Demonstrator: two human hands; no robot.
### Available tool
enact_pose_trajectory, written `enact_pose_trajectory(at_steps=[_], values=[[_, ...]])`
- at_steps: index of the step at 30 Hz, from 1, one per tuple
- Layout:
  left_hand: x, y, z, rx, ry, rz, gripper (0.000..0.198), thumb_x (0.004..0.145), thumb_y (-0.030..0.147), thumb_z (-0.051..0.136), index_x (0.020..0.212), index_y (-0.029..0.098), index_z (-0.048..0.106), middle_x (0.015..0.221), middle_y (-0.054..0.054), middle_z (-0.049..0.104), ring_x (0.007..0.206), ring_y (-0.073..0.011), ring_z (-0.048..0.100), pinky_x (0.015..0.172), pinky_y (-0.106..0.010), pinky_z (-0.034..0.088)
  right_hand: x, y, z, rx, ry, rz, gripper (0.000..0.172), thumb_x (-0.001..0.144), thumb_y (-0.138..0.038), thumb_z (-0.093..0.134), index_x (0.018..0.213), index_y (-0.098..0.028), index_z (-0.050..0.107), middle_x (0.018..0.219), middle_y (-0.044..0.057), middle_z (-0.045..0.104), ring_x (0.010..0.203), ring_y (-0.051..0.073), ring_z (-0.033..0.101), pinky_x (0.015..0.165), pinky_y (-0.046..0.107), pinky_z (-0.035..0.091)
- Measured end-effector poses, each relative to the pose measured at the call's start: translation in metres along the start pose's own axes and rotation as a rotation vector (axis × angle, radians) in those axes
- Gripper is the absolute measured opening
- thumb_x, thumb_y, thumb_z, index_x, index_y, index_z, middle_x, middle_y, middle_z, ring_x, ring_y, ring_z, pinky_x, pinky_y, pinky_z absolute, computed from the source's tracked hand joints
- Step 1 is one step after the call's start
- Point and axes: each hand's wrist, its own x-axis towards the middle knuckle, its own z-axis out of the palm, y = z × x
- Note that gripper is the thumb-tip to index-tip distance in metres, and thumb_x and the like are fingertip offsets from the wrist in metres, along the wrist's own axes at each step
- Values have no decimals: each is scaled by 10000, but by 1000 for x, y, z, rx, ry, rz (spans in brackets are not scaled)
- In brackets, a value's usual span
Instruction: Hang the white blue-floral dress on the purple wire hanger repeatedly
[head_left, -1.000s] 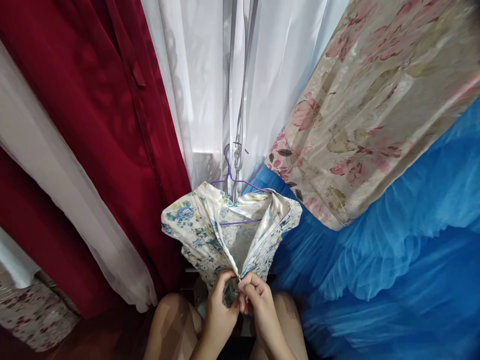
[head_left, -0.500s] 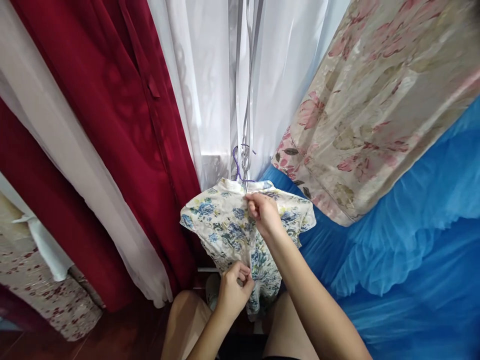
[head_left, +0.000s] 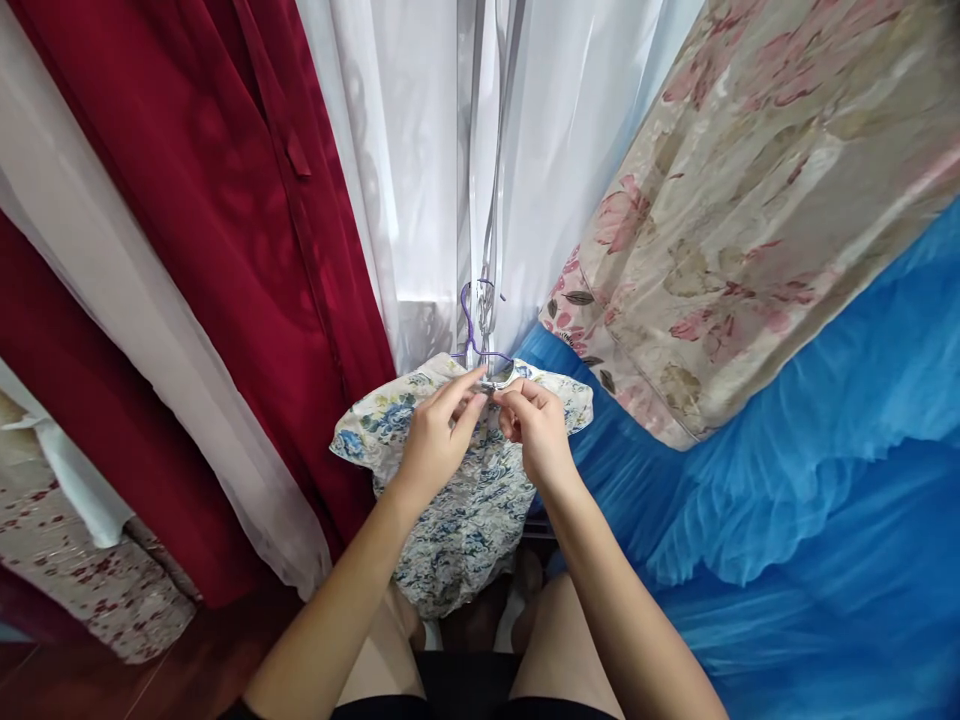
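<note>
A short-sleeved blouse [head_left: 465, 540], white with blue and yellow-green flowers, hangs from a purple wire hanger [head_left: 471, 325]. At the neckline, the fingertips of my left hand [head_left: 439, 435] close on the collar edge from the left, with thumb and index finger a little apart behind the tips. My right hand [head_left: 536, 420] pinches the collar front just to the right, its other fingers curled in. The two hands almost meet under the hanger. What exactly lies between the fingertips is too small to make out.
White fabric with long ribbons [head_left: 487, 150] hangs behind the hanger. Dark red cloth [head_left: 300, 300] drapes on the left. On the right are a pink-flowered fabric [head_left: 720, 240] and a blue ruffled one [head_left: 787, 520]. My legs [head_left: 562, 645] are below, over a dark reddish floor [head_left: 187, 665].
My left hand has moved up from the lower front of the blouse to the collar. My right hand stays near the neckline. The blouse has swung left and its lower part spreads wider.
</note>
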Motion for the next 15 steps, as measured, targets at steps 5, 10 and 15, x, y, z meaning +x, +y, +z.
enact_pose_trajectory(at_steps=[5, 10, 15], values=[[30, 3, -1, 172, 48, 138, 180, 994, 242, 549, 904, 168, 687, 833, -25, 704, 760, -145, 648, 744, -270, 496, 2, 29, 1, -76, 11, -61, 229, 782, -294, 655, 658, -221, 477, 430, -119, 356, 389, 57, 233, 438, 230, 158], [29, -18, -40, 161, 394, -31, 210, 990, 297, 560, 939, 148, 699, 825, -21, 697, 804, -142, 653, 776, -248, 496, -14, 65, -3, -163, 14, -7, 246, 787, -292, 638, 635, -224, 457, 451, -114, 336, 415, 65, 223, 455, 240, 152], [11, -96, -98, -530, 766, -620, 206, 1027, 243, 508, 851, 165, 582, 723, 33, 568, 683, -80, 552, 737, -185, 505, -37, 76, -5, -104, -49, 92, 275, 786, -294, 646, 623, -229, 435, 461, -116, 309, 432, 66, 192, 456, 241, 141]])
